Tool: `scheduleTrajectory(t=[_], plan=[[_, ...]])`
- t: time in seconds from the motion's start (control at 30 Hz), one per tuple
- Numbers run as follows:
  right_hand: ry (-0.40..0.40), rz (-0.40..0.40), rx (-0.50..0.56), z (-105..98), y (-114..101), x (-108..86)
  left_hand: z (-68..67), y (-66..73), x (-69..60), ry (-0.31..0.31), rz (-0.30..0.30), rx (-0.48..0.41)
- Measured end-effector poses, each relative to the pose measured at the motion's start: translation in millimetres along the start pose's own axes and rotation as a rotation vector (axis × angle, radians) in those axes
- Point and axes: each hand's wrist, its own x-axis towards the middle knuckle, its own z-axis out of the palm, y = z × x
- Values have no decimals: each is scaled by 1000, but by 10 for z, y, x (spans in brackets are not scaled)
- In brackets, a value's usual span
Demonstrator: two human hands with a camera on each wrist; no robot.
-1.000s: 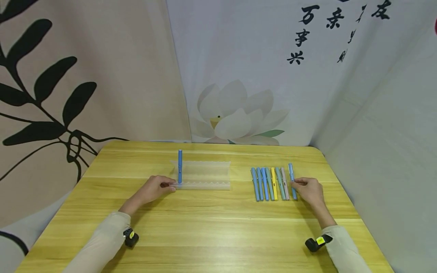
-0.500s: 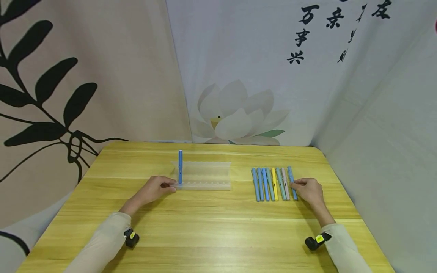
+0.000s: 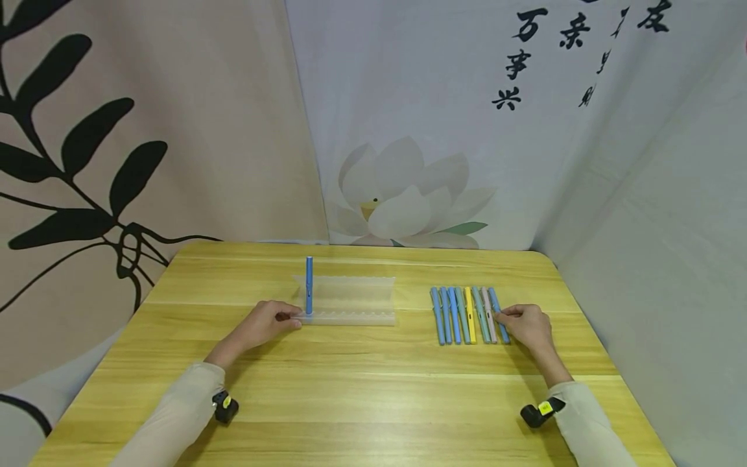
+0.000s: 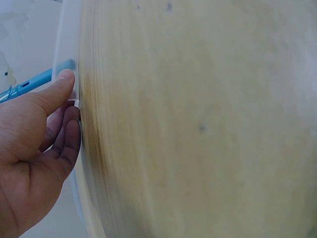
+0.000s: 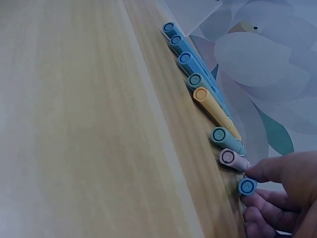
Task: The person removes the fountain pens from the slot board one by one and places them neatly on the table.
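Observation:
My left hand (image 3: 264,325) pinches the left end of a clear plastic pen rack (image 3: 356,318), thumb in front and fingers curled behind in the left wrist view. One blue pen (image 3: 308,285) stands upright in the rack's leftmost notch, close to that thumb. On the right, my right hand (image 3: 528,325) holds a blue pen (image 5: 247,186) between thumb and fingers, at the right end of a row of pens. That row, lying side by side, has several blue and green pens, a yellow pen (image 3: 469,314) and a pinkish-grey pen (image 3: 488,314).
The wooden table (image 3: 373,402) carries everything. Behind its far edge hangs a printed curtain (image 3: 408,97) with a lotus and characters. Bare tabletop lies between the rack and the pen row.
The blue pen in my right hand has lowered and tilted, its top moving left toward the pinkish-grey pen. My left hand and the rack have stayed in place.

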Motion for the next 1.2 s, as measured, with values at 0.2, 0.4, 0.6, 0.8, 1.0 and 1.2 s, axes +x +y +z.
scheduleTrajectory(t=[0.2, 0.4, 0.6, 0.8, 1.0, 1.2], plan=[[-8, 0, 12, -19, -6, -16, -4, 12, -3, -2, 4, 9], [14, -78, 41, -98, -109, -56, 2, 7, -2, -1, 0, 21], [42, -207, 78, -126, -329, -86, 2, 7, -5, 2, -5, 15], [26, -300, 152, -79, -580, -156, 5, -3, -1, 4, 3, 14], [1, -361, 221, 36, -777, -198, 7, -15, 5, 2, 10, 18], [-5, -451, 285, 198, -938, -236, 11, -15, 4, 0, 13, -7]])
